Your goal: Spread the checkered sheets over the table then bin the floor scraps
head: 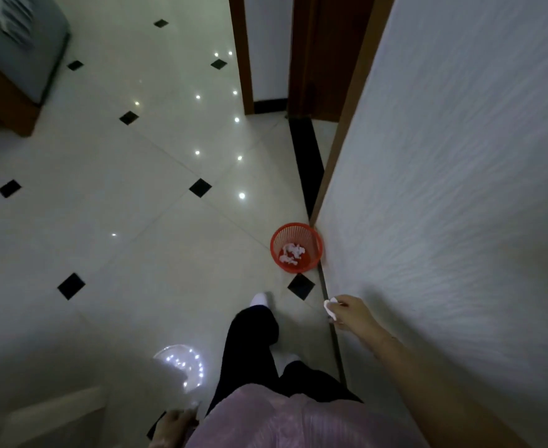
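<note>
Right hand (352, 313) fingers pinching white scrap (330, 307) near red bin (296, 248); left hand (172, 423) blurred, grip unclear.

A glossy pale tiled floor (143, 176), set with small black diamond insets, is seen from above. A red mesh bin (296, 248) is stood on it at the right, against the wall, with white scraps (292, 252) inside. A dark threshold strip (305, 163) is laid farther off.

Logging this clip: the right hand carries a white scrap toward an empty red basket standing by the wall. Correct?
Not quite: the head view shows the red basket already holds white scraps. The rest stands: the right hand carries a white scrap, and the basket stands by the wall.
</note>
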`<state>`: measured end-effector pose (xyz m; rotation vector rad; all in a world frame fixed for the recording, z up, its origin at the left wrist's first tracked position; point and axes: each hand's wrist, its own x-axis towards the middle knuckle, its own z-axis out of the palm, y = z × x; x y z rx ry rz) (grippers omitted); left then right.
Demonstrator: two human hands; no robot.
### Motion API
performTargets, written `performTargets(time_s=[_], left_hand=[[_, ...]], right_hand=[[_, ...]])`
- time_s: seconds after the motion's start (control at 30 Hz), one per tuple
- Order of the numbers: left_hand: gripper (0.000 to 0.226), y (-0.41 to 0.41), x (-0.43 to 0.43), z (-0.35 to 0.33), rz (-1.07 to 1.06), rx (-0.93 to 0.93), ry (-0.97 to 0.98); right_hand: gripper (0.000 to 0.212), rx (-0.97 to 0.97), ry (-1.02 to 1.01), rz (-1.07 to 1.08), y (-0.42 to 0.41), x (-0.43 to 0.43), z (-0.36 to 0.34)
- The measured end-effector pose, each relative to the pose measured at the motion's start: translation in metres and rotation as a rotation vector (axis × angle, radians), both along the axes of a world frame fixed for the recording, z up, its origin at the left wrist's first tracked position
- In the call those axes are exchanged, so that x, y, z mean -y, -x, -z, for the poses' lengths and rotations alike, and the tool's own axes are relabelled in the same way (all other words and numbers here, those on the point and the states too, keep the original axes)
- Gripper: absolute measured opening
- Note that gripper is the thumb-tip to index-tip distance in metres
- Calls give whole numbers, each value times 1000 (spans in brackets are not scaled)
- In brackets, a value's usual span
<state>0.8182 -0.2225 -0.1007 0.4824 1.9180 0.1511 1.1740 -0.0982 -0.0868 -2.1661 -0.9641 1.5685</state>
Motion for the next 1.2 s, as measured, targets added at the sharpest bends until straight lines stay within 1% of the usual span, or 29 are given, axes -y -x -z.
performTargets(time_s=[0.07,0.1,0.17,0.2,0.27,0.4,0.47,0.5,0.57,0.67,0.73,0.83,0.87,0.9,0.97,1.07,1.13,1.2], left_hand=[[19,8,-38,3,58,16,14],[13,11,-61,6,68,19,19],[27,14,-116,11,3,34,65],[30,11,-147,13,-47,51,72],[27,-3,-212,18,-40,90,62],[17,-62,-339,41,130,232,8],[15,-94,-384,64,207,280,-10],[14,-110,-402,77,230,296,-12],[13,-140,-430,110,235,315,-20],[16,-175,-452,170,165,299,-3],[20,-189,-459,211,123,305,56],[27,-201,-464,250,82,379,136],[34,-203,-465,257,65,415,158],[42,-204,-466,261,43,446,182],[48,-200,-467,265,49,448,200],[38,-186,-464,254,132,337,140],[28,-170,-461,238,113,296,88],[21,-150,-454,213,83,293,53]], right_hand=[[21,-15,-10,39,3,-34,6],[21,-15,-20,59,3,-48,9],[28,-15,-11,105,3,-71,14],[34,-10,1,124,3,-81,16],[42,-17,15,171,4,-100,24],[38,3,45,328,7,-146,50],[37,-21,57,427,9,-168,75],[32,-43,80,488,11,-179,88],[27,-74,139,575,12,-202,124],[38,-122,213,580,11,-229,184],[32,-194,255,659,10,-242,219],[12,-361,326,848,6,-254,251],[12,-413,347,862,4,-255,256],[16,-447,365,846,2,-255,261],[23,-393,399,751,-3,-251,264],[30,-286,404,692,-6,-241,257],[28,-236,405,663,-8,-236,248],[19,-209,440,654,-5,-234,230]])
